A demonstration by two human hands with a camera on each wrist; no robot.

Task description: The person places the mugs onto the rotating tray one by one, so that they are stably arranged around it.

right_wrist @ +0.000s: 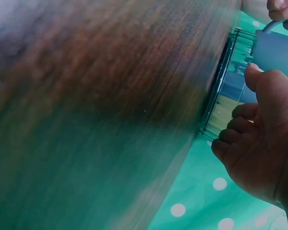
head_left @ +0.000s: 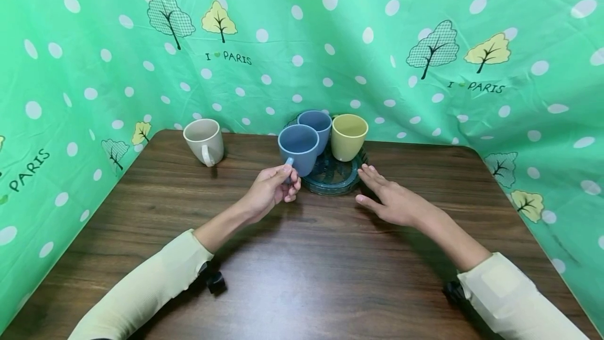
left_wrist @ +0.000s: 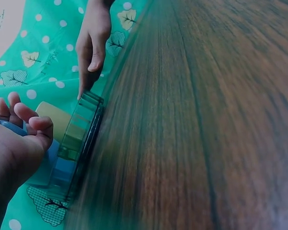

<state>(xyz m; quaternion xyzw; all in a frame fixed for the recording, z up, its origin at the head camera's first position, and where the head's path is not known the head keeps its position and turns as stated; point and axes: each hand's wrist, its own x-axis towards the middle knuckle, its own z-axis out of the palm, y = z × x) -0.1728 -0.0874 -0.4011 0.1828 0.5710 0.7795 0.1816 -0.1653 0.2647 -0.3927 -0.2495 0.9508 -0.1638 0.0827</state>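
My left hand (head_left: pixel 271 192) pinches the handle of a blue mug (head_left: pixel 302 146) at the front left of a round blue-green glass tray (head_left: pixel 330 189). In the head view I cannot tell whether the mug's base touches the tray. Another blue mug (head_left: pixel 317 119), partly hidden behind the first, and a yellow mug (head_left: pixel 348 143) stand upright on the tray. My right hand (head_left: pixel 394 201) is beside the tray's right edge with its fingers extended, holding nothing. In the right wrist view its thumb and fingers (right_wrist: pixel 242 125) are near the tray's rim (right_wrist: pixel 213 103).
A white mug (head_left: pixel 205 141) stands upright at the back left of the brown wooden table (head_left: pixel 292 266), its handle toward me. A green polka-dot cloth (head_left: pixel 306 35) hangs behind the table and along both sides. Dark straps or devices (head_left: pixel 216 282) sit at the wrists.
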